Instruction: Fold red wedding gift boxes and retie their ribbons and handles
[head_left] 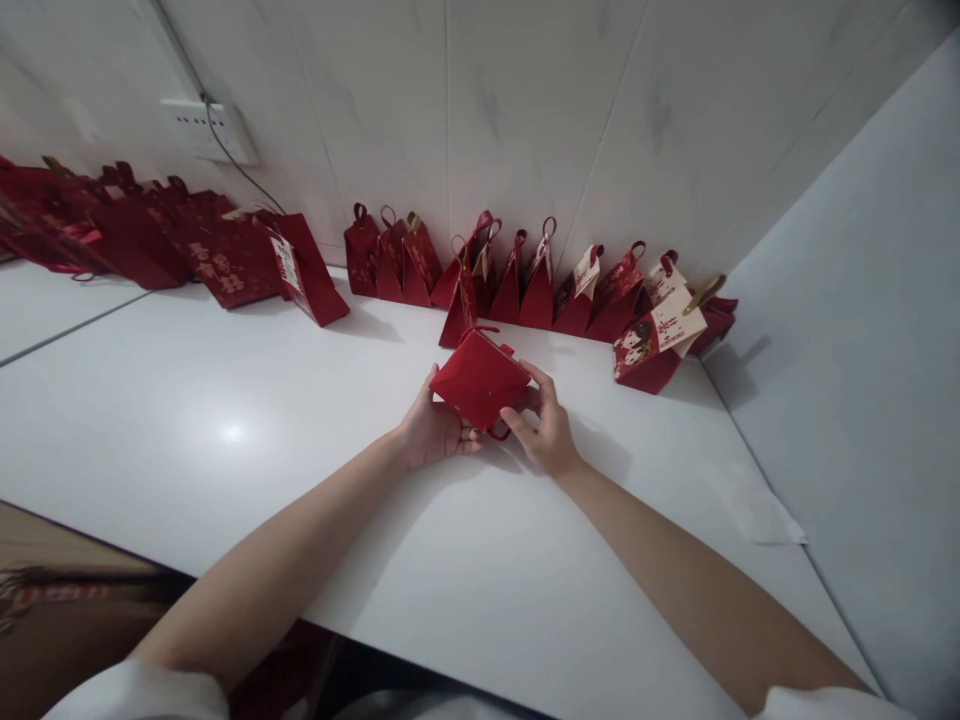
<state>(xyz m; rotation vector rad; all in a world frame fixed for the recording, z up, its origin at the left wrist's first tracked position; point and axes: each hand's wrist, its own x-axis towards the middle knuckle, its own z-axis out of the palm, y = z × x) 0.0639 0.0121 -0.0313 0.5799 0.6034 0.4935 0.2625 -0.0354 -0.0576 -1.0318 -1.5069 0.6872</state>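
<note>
A small red paper gift box (pixel 480 380) is held between my two hands just above the white table, with one diamond-shaped face turned toward me. My left hand (pixel 439 425) cups it from the left and below, the thumb along its edge. On its right side, my right hand (pixel 544 420) grips it with the thumb at the lower right edge and fingers behind. A red ribbon loop (pixel 500 432) shows under the box, and a thin red cord lies along its top. Right behind it stands another red box (pixel 459 310) with a loop.
Along the wall runs a row of red triangular gift boxes (pixel 536 290) with ribbon loops. A red-and-cream box (pixel 660 340) stands at the right. More red bags (pixel 217 250) crowd the left, below a wall socket (pixel 210 130). A white scrap (pixel 757 510) lies near the right edge.
</note>
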